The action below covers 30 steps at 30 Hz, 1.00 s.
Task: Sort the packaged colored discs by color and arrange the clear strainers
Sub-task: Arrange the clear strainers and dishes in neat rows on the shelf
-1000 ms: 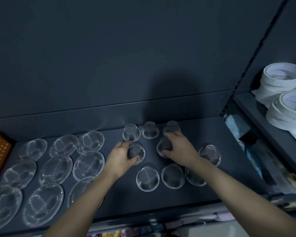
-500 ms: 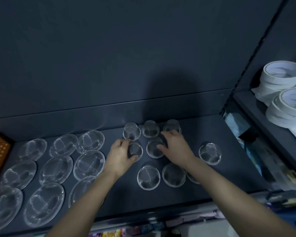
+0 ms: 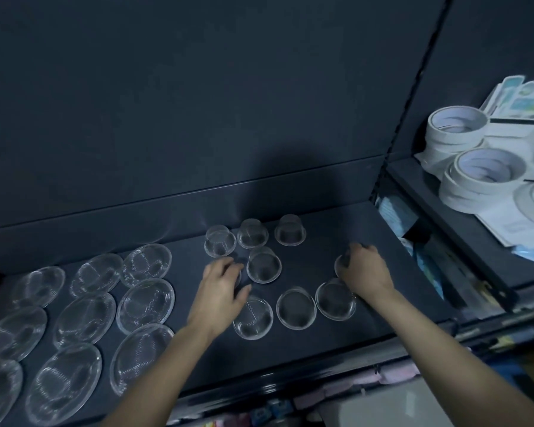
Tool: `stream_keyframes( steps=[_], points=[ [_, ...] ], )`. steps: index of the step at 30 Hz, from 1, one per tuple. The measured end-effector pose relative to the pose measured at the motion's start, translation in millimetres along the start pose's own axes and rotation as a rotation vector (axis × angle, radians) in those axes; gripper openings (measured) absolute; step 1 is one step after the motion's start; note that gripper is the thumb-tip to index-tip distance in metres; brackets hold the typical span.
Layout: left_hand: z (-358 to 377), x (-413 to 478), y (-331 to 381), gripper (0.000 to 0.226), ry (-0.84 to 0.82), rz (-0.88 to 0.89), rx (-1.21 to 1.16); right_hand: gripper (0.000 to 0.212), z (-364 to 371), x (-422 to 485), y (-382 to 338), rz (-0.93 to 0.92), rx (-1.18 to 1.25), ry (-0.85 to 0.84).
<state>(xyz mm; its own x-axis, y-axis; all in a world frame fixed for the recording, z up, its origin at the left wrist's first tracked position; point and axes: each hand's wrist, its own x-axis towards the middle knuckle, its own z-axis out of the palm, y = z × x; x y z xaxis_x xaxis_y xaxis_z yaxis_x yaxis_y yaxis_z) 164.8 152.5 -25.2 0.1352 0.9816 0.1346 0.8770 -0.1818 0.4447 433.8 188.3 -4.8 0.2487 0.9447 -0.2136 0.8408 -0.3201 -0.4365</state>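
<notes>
The right hand (image 3: 364, 271) curls round a strainer (image 3: 340, 266) on the shelf (image 3: 321, 229), right of the rows; the left hand (image 3: 219, 291) rests loose, fingers apart, beside the middle strainer (image 3: 264, 266). Best to slide the held one level into line beside it.

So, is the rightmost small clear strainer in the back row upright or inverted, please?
Inverted: that clear strainer sits wide rim down on the dark shelf.

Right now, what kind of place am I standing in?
Most likely a shop or stockroom display: a dark shelf, many identical clear strainers laid out in rows, and stacked white tape rolls on the neighbouring shelf.
</notes>
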Motion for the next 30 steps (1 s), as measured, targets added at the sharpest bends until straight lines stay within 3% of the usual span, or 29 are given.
stream_keyframes(
  steps=[3, 7, 12, 20, 25, 27, 30],
  points=[
    [-2, -6, -2, 0.039, 0.014, 0.011, -0.011, 0.021, 1, 0, -10, -0.085, 0.055, -0.012],
    [-6, -13, -6, 0.037, 0.028, 0.010, -0.010, 0.047, 7, 1, -32, -0.217, 0.048, -0.082],
    [-9, -22, -9, 0.039, 0.012, -0.025, -0.006, 0.058, 21, 7, -48, -0.304, -0.028, -0.141],
    [-9, -30, -6, 0.042, 0.006, -0.028, -0.094, 0.062, 33, 2, -45, -0.332, -0.002, -0.107],
    [-3, -34, -3, 0.058, -0.206, 0.012, -0.178, 0.032, 30, -39, -30, -0.549, -0.054, 0.069],
    [1, -36, -2, 0.066, -0.241, 0.015, -0.158, 0.033, 37, -57, -23, -0.627, -0.114, 0.031],
    [5, -38, -3, 0.068, -0.220, 0.010, -0.140, 0.052, 51, -74, -17, -0.658, -0.113, -0.100]
  ],
)
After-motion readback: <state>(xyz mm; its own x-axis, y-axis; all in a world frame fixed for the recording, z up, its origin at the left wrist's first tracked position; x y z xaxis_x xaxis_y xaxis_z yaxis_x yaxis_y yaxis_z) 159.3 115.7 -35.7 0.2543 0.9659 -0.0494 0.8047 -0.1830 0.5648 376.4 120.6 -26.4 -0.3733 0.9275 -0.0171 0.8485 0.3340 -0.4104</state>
